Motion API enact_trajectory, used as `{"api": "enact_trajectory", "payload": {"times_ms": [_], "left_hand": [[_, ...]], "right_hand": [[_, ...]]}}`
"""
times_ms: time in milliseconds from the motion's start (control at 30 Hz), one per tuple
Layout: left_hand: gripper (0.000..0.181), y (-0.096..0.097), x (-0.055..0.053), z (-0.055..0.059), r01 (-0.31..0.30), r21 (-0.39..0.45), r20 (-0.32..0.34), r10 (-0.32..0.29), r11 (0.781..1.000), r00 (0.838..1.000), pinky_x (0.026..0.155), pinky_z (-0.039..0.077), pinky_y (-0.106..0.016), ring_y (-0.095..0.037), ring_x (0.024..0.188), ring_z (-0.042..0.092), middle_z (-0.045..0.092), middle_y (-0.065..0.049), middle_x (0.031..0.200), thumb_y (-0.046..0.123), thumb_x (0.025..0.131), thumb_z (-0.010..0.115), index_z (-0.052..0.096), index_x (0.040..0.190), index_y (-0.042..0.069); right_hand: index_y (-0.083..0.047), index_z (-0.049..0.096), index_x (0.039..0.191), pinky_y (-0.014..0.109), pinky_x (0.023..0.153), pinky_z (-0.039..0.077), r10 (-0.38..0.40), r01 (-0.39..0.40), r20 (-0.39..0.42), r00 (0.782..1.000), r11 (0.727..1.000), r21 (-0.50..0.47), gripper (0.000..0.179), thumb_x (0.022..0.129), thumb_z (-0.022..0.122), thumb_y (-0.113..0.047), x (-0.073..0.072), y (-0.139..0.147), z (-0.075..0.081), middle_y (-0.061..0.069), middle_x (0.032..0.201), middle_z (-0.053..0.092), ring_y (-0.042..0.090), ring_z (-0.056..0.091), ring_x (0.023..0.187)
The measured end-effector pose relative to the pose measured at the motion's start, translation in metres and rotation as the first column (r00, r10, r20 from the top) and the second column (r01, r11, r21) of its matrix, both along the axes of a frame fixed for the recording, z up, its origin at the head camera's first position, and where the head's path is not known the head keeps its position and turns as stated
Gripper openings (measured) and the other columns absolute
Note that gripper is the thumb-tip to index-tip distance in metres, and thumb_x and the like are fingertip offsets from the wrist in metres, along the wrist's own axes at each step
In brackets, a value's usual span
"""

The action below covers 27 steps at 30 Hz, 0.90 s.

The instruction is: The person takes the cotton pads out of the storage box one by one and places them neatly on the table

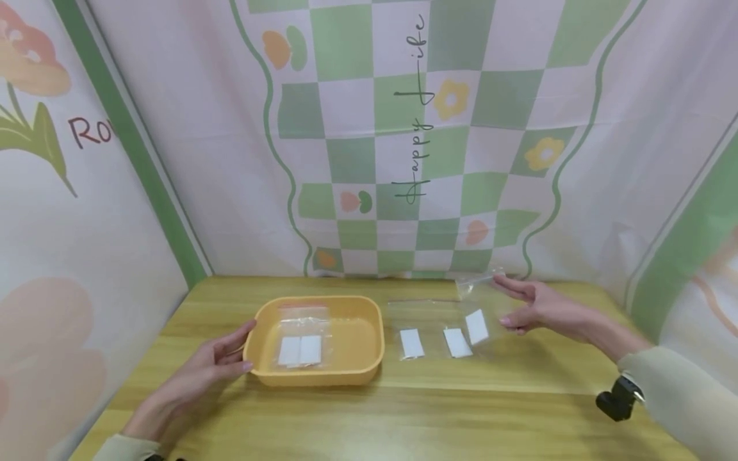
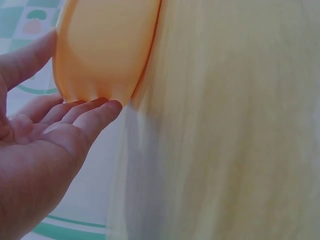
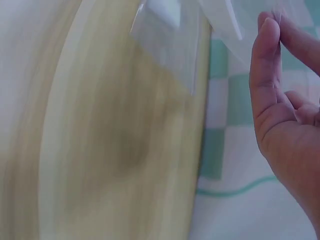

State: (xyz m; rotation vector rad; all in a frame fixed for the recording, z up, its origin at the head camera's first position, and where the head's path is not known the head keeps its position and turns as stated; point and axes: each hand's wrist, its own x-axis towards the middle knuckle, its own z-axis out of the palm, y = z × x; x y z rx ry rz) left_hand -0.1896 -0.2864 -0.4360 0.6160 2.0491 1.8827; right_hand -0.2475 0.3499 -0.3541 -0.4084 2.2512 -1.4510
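The left hand (image 1: 210,360) is laid against the end of a yellow tray (image 1: 357,379), fingers and thumb spread apart with the tips touching it; nothing looks pinched on that side. Over at the right hand (image 1: 550,312), arm stretched out, a clear bag (image 1: 474,298) is pinched at its upper edge and held up at a tilt, though which digits do the pinching is hard to make out. The tray's smooth, round-cornered, and inside it, just beyond the left hand's fingertips, a second bag (image 1: 304,326) is lying with two flat white rectangles (image 1: 301,350) seen through the film. Between the hands, nearer the right, two more white pieces (image 1: 412,344) are laid on the wood-grained counter (image 1: 461,416) under thin see-through plastic, whose edges can barely be traced. The left sleeve (image 1: 128,448) is cut off by the frame.
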Motion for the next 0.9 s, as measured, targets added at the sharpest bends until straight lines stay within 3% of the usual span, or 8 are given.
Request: {"api": "enact_trajectory", "payload": {"times_ms": [200, 333, 600, 900], "left_hand": [[0.084, 0.000, 0.000, 0.000, 0.005, -0.001, 0.001, -0.005, 1.000, 1.000, 0.107, 0.049, -0.030, -0.059, 0.142, 0.030, 0.006, -0.035, 0.165, -0.003, 0.099, 0.066, 0.010, 0.161, -0.013], [0.084, 0.000, 0.000, 0.000, 0.003, -0.015, -0.002, -0.003, 1.000, 1.000, 0.107, 0.049, -0.030, -0.058, 0.141, 0.032, 0.007, -0.035, 0.165, -0.002, 0.100, 0.067, 0.011, 0.161, -0.012], [0.084, 0.000, 0.000, 0.001, 0.006, -0.021, -0.009, -0.006, 1.000, 1.000, 0.107, 0.049, -0.029, -0.060, 0.141, 0.030, 0.006, -0.037, 0.164, -0.003, 0.099, 0.066, 0.010, 0.160, -0.014], [0.084, 0.000, 0.000, 0.003, 0.001, -0.023, 0.001, -0.001, 1.000, 1.000, 0.107, 0.049, -0.029, -0.060, 0.141, 0.031, 0.005, -0.035, 0.165, -0.002, 0.099, 0.067, 0.010, 0.161, -0.012]], "right_hand": [[0.001, -0.005, 0.165, 0.043, 0.085, 0.063, 0.020, -0.019, 0.043, 0.999, 0.999, -0.034, 0.102, 0.097, 0.070, 0.000, -0.003, 0.024, -0.015, 0.025, 0.171, -0.004, 0.020, 0.068, 0.085], [0.002, -0.006, 0.165, 0.041, 0.082, 0.064, 0.034, -0.033, 0.057, 0.998, 0.999, -0.033, 0.102, 0.097, 0.070, 0.001, -0.005, 0.033, -0.022, 0.027, 0.170, -0.005, 0.019, 0.068, 0.083], [0.006, 0.002, 0.164, 0.038, 0.062, 0.062, 0.068, -0.070, 0.021, 0.997, 0.993, 0.092, 0.108, 0.088, 0.078, -0.003, -0.008, 0.045, -0.033, 0.033, 0.169, 0.001, 0.016, 0.059, 0.064], [0.004, 0.009, 0.166, 0.034, 0.049, 0.056, 0.049, -0.042, -0.026, 0.998, 0.974, 0.222, 0.112, 0.084, 0.085, -0.010, -0.007, 0.045, -0.042, 0.041, 0.164, 0.016, 0.019, 0.059, 0.058]]}}
